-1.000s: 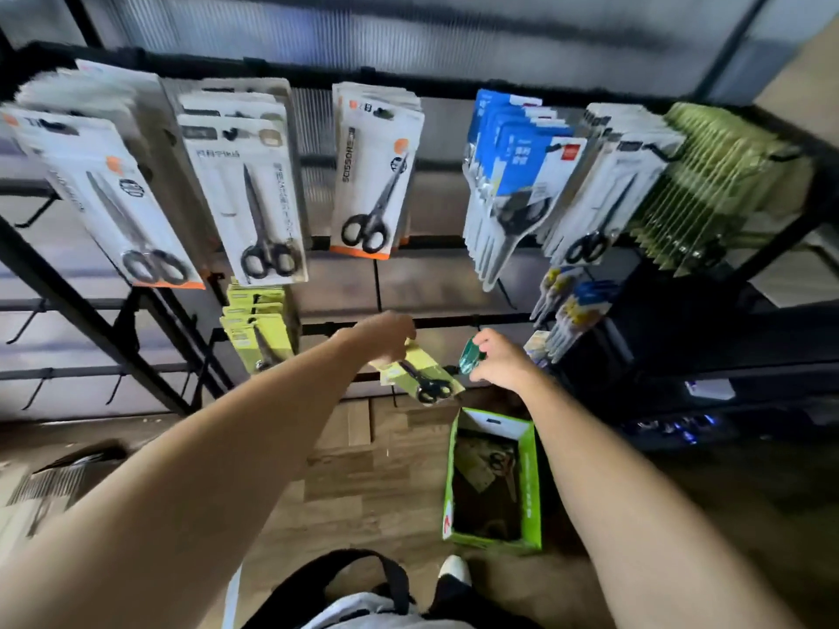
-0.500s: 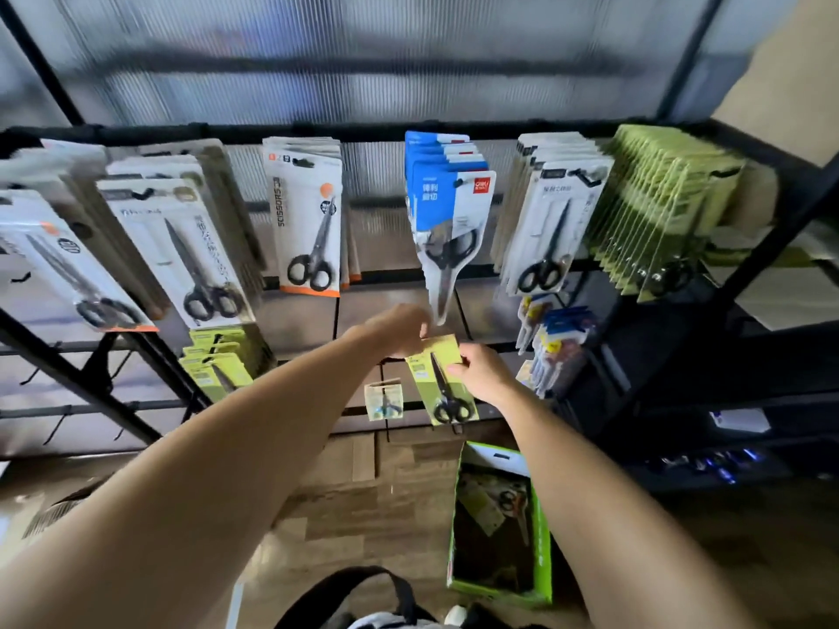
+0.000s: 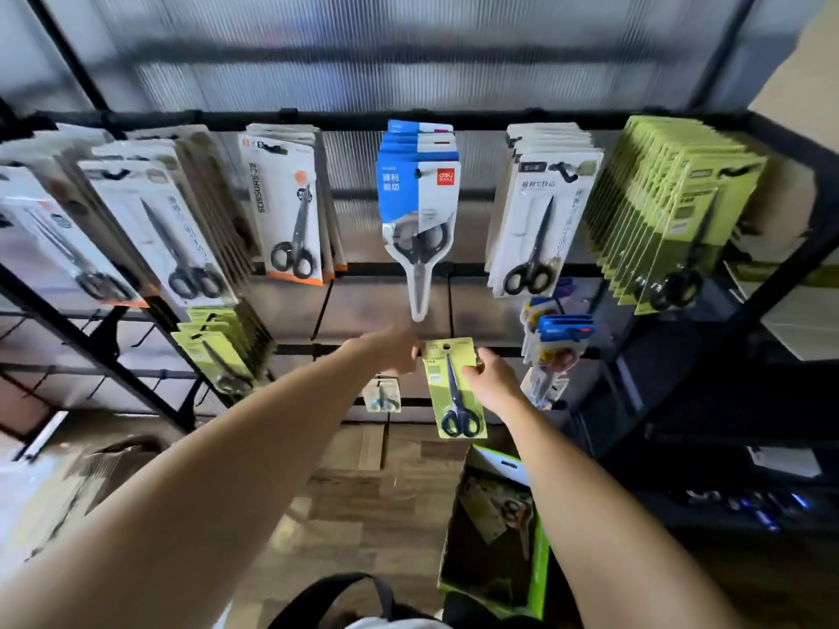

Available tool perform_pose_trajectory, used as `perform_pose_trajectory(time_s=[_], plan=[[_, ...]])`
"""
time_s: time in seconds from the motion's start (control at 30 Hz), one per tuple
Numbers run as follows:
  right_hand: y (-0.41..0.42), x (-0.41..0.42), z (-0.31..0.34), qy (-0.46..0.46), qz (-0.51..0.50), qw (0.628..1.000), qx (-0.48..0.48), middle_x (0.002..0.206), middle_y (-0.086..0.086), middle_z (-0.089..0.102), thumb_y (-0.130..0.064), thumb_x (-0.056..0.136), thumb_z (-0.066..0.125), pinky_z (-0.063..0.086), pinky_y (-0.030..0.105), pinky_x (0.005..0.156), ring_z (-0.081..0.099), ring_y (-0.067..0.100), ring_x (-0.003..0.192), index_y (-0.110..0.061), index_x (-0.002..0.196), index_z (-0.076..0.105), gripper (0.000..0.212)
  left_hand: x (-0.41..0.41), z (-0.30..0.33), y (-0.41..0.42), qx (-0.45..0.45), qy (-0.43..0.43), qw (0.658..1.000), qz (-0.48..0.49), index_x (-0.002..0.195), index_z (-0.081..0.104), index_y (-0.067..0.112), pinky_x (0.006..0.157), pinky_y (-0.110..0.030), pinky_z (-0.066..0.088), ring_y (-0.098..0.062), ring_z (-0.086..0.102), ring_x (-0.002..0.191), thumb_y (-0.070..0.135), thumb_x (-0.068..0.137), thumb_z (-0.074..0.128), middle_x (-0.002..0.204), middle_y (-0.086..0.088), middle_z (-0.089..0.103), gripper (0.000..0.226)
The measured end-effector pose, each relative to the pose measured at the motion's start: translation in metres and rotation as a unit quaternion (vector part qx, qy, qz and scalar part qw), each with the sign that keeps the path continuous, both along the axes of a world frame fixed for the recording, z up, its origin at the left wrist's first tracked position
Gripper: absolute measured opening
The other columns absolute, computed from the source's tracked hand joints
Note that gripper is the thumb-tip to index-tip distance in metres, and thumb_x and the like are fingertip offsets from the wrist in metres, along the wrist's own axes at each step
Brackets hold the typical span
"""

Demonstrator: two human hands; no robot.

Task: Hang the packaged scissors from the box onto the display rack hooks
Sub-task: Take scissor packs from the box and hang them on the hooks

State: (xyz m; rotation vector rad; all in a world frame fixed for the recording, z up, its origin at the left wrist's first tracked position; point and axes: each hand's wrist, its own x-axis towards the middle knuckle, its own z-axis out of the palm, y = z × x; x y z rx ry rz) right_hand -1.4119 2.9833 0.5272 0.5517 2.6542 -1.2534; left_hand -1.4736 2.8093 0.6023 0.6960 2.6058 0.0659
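Scissors pack (image 3: pixel 455 387) now upright, higher, between both hands.

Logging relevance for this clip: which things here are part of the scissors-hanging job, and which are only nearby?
Part of the job:
- green-carded scissors pack, held by both hands: left hand, right hand
- green box on the floor, more packs inside
- display rack

Only nearby:
- blue-carded scissors packs
- white-carded scissors packs
- small clear pack
- black strap
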Motion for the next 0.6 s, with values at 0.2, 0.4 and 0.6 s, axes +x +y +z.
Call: perform_pose_trajectory(time_s=[0.2, 0.4, 0.6], plan=[[-0.006, 0.002, -0.005, 0.068, 0.042, 0.997, 0.004, 0.123, 0.014, 0.065, -0.030, 0.101, 0.048, 0.044, 0.033, 0.083, 0.060, 0.033, 0.110, -0.013, 0.131, 0.054, 0.035, 0.000, -0.004, 0.010, -0.012, 0.010, 1.000, 0.015, 0.121, 0.059, 0.011, 0.071, -0.021, 0.043, -0.015, 0.052, 0.083, 0.007, 0.091, 0.057, 0.110, -0.006, 0.064, 0.030], [0.000, 0.004, -0.006, 0.081, 0.034, 0.996, -0.027, 0.127, 0.014, 0.062, -0.020, 0.100, 0.050, 0.045, 0.035, 0.092, 0.058, 0.033, 0.117, -0.011, 0.137, 0.049, 0.037, -0.001, 0.001, 0.014, -0.012, 0.020, 0.999, 0.035, 0.131, 0.055, 0.010, 0.077, -0.022, 0.041, -0.023, 0.060, 0.105, 0.008, 0.092, 0.055, 0.123, -0.008, 0.061, 0.038], [0.008, 0.005, -0.007, 0.076, 0.074, 0.994, -0.020, 0.112, 0.006, 0.066, -0.008, 0.092, 0.051, 0.042, 0.025, 0.067, 0.063, 0.030, 0.102, -0.025, 0.133, 0.046, 0.044, 0.001, -0.005, 0.012, -0.049, -0.011, 0.998, 0.037, 0.121, 0.062, 0.009, 0.078, -0.026, 0.046, -0.021, 0.059, 0.094, 0.012, 0.092, 0.054, 0.115, -0.008, 0.064, 0.030]])
